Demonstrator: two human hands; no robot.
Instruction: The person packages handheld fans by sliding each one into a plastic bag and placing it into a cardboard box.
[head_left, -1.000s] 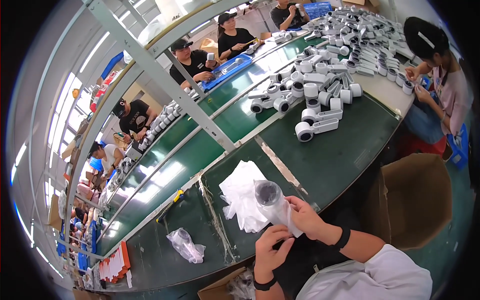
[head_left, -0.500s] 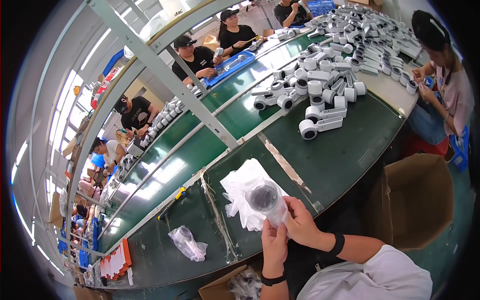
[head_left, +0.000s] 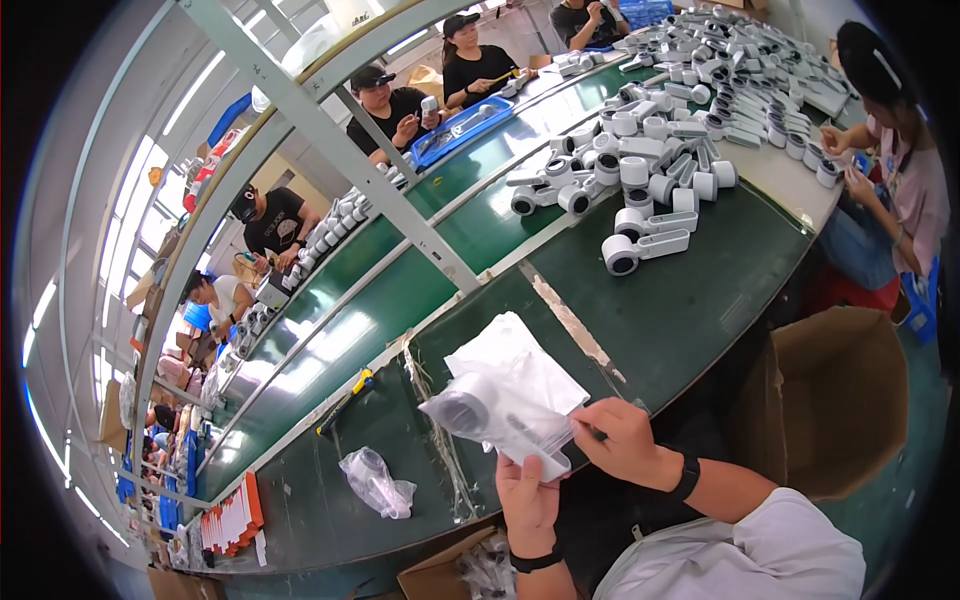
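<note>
A white round-headed device (head_left: 470, 400) with a flat handle lies inside a clear plastic bag (head_left: 530, 424), its head pointing to the far left. My left hand (head_left: 528, 503) grips the bagged handle at its near end, thumb on top. At the bag's right edge, the fingers of my right hand (head_left: 622, 442) are pinched together on the plastic. Under and behind the device, a stack of white plastic bags (head_left: 512, 338) rests on the dark green table (head_left: 700, 300). Another bagged device (head_left: 377, 482) lies to the left of my hands.
A yellow-and-black box cutter (head_left: 345, 402) lies left of the bag stack. Many unwrapped white devices (head_left: 640, 165) are heaped at the far right. Cardboard boxes stand at the right (head_left: 840, 400) and below the near edge (head_left: 425, 580). A metal post (head_left: 350, 160) rises behind; several people work nearby.
The bagged device has swung from head-up toward me to lying over leftward. My right hand has slid right to the bag's edge; my left hand has shifted slightly left and down.
</note>
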